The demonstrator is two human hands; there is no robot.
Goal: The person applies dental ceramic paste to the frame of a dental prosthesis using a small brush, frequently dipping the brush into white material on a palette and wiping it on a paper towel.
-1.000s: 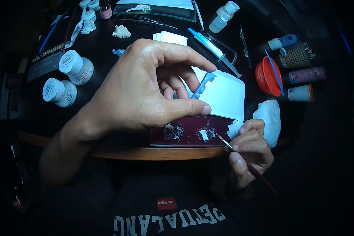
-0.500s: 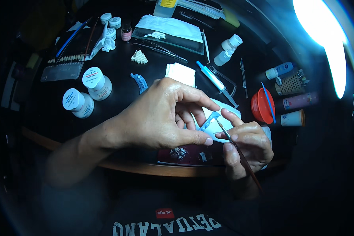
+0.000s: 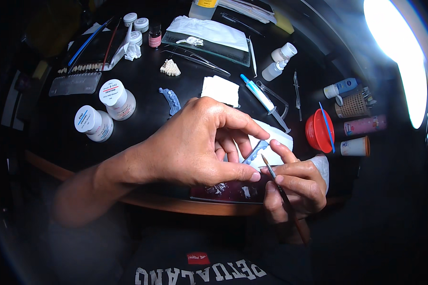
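Observation:
My left hand (image 3: 190,147) curls around a small blue dental mold (image 3: 255,153), its thumb and index finger at the mold's two ends. White material shows along the mold's hollow side. Between the fingers of my right hand (image 3: 297,185) is a thin brush (image 3: 286,202) with a dark reddish handle. Its pointed tip is close to the mold; whether they touch I cannot tell. My right index fingertip lies against my left index fingertip. A white sheet (image 3: 283,137) shows behind the mold, partly hidden by my hands.
Two white-capped jars (image 3: 94,124) stand on the left. A second blue mold (image 3: 170,100), a tooth model (image 3: 170,68), a folded white tissue (image 3: 220,90) and a syringe (image 3: 264,100) lie beyond my hands. A red bowl (image 3: 318,132) stands right; a dark red slab (image 3: 223,191) lies near the table edge.
The brush tip has drawn back slightly toward me, and my right hand has shifted a little lower with it. My left hand still keeps its hold on the mold. The picture looks less blue.

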